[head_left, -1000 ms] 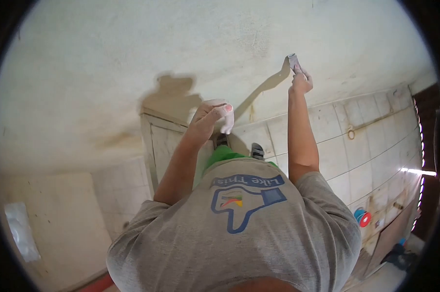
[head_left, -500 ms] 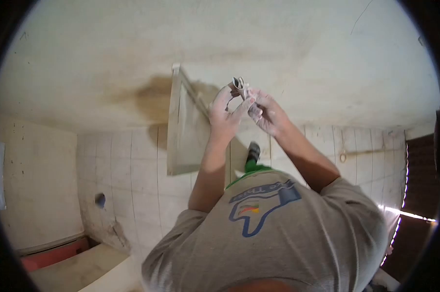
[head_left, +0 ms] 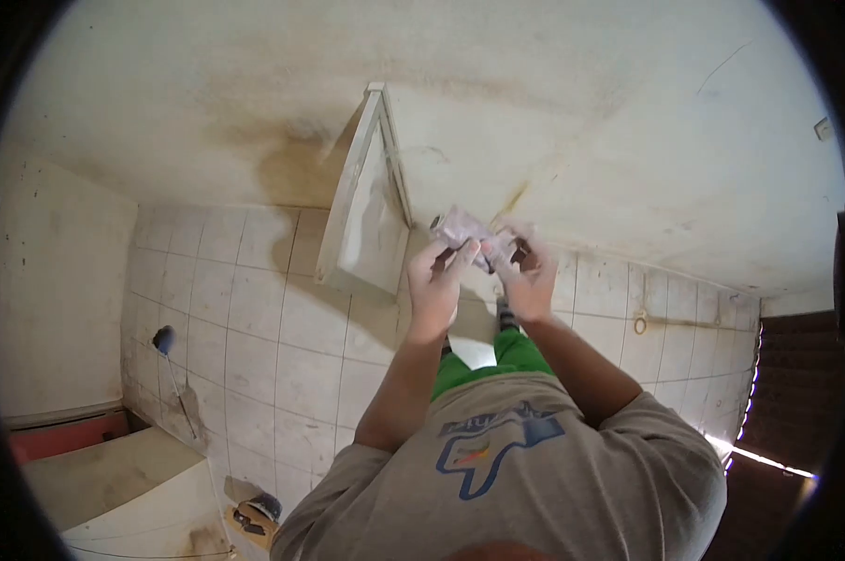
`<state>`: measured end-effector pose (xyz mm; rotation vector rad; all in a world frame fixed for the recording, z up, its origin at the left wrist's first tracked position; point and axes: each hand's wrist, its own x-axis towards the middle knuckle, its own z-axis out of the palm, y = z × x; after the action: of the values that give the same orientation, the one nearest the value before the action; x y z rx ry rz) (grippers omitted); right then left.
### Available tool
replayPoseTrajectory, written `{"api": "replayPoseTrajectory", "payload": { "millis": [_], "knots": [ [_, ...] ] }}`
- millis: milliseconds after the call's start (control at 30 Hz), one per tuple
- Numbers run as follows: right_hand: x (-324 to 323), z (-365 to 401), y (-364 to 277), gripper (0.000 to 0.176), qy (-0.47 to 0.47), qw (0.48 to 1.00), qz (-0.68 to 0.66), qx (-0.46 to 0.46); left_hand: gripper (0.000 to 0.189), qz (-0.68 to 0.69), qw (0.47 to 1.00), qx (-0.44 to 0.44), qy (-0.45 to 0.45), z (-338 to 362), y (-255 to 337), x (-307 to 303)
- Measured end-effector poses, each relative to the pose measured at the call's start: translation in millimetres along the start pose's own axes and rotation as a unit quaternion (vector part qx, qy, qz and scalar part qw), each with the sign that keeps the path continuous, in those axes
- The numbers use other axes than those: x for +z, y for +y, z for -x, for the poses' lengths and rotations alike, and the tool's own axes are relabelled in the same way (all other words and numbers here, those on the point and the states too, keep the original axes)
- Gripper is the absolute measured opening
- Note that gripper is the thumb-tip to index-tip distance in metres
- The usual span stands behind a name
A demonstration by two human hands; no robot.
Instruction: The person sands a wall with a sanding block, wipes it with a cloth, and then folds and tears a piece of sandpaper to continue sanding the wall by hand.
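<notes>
A crumpled, whitish-pink sheet or pouch (head_left: pixel 462 227), rolled at its left end, is held in front of the body. My left hand (head_left: pixel 435 287) pinches its lower left part between thumb and fingers. On the right side, my right hand (head_left: pixel 529 278) grips it with the thumb near the middle and fingers curled behind. Both thumbs nearly touch. White dust covers the fingers. What the sheet is made of cannot be made out.
A pale framed panel (head_left: pixel 371 201) stands out from the wall left of my hands. Below are a tiled surface (head_left: pixel 301 327), a yellowish object (head_left: pixel 251 524) at lower left, a ledge (head_left: pixel 114 477), and a dark shutter (head_left: pixel 792 402) at right.
Both hands have moved down with the held piece, which now lies more sideways and spread out. The view has tilted, showing more tiles, the green trousers and the yellowish object.
</notes>
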<state>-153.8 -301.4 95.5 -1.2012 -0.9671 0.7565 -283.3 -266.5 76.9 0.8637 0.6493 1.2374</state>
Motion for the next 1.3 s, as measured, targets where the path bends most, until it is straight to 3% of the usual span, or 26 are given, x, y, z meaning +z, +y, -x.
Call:
{"api": "replayPoseTrajectory", "payload": {
  "millis": [67, 133, 267, 367, 467, 567, 600, 700, 733, 800, 833, 900, 1033, 1100, 1133, 1233, 1300],
  "knots": [
    [-12.4, -3.5, 7.2, 0.028, -0.021, 0.991, 0.106, -0.078, 0.025, 0.031, 0.999, -0.003, 0.009, -4.5, -6.9, 8.3],
    [-27.9, -4.5, 2.5, 0.03, -0.029, 0.982, 0.162, -0.093, 0.026, 0.058, 0.998, -0.025, 0.013, -1.6, -15.9, 17.3],
    [-77.8, 8.7, -33.1, 0.039, -0.05, 0.957, 0.213, -0.189, 0.03, 0.08, 0.993, -0.084, 0.033, 20.2, -29.8, 67.5],
    [-135.7, 12.0, -24.8, 0.046, -0.052, 0.934, 0.294, -0.195, 0.03, 0.095, 0.99, -0.103, 0.021, 22.3, -49.6, 120.1],
    [-208.5, 14.3, -16.5, 0.054, -0.068, 0.915, 0.344, -0.201, 0.031, 0.022, 0.993, -0.115, -0.017, 23.4, -86.7, 169.2],
    [-281.4, 16.7, -23.0, 0.068, -0.079, 0.924, 0.326, -0.182, 0.023, 0.046, 0.973, -0.223, -0.042, 20.5, -132.8, 209.7],
    [-306.2, 17.8, -24.5, 0.083, -0.075, 0.932, 0.31, -0.175, 0.036, -0.001, 0.961, -0.269, -0.069, 20.2, -153.1, 214.2],
    [-373.0, 14.1, -43.6, 0.092, -0.099, 0.973, 0.205, -0.029, 0.048, -0.064, 0.947, -0.275, -0.154, 36.9, -166.2, 271.2],
    [-393.4, 8.5, -43.8, 0.095, -0.128, 0.975, 0.184, -0.01, 0.061, -0.036, 0.932, -0.31, -0.182, 39.1, -172.3, 281.6],
    [-430.2, 1.8, -40.1, 0.102, -0.191, 0.971, 0.14, 0.033, 0.058, -0.034, 0.943, -0.292, -0.157, 49.5, -184.8, 309.8],
    [-437.0, -1.3, -35.1, 0.095, -0.189, 0.978, 0.081, 0.031, 0.056, -0.03, 0.948, -0.283, -0.142, 55.0, -191.1, 321.1],
    [-434.5, -4.9, -26.4, 0.08, -0.192, 0.98, -0.032, 0.038, 0.062, -0.043, 0.978, -0.172, -0.113, 58.2, -227.5, 321.8],
    [-410.7, -19.6, -41.0, 0.057, -0.235, 0.956, -0.115, 0.134, 0.065, -0.037, 0.998, 0.044, -0.031, 54.4, -269.0, 311.3],
    [-400.9, -30.8, -38.0, 0.05, -0.216, 0.951, -0.13, 0.178, 0.069, -0.253, 0.959, 0.127, 0.02, 56.3, -245.6, 317.7],
    [-397.0, -36.8, -36.2, 0.049, -0.21, 0.933, -0.202, 0.209, 0.071, -0.363, 0.918, 0.156, 0.045, 57.5, -230.6, 323.1],
    [-380.9, -57.3, -20.0, 0.049, -0.179, 0.941, -0.199, 0.209, 0.059, -0.437, 0.838, 0.293, 0.146, 43.7, -218.9, 328.6],
    [-375.3, -77.6, -14.2, 0.053, -0.169, 0.959, -0.16, 0.16, 0.048, -0.45, 0.823, 0.341, 0.062, 25.8, -218.6, 323.1]
  ]
}}
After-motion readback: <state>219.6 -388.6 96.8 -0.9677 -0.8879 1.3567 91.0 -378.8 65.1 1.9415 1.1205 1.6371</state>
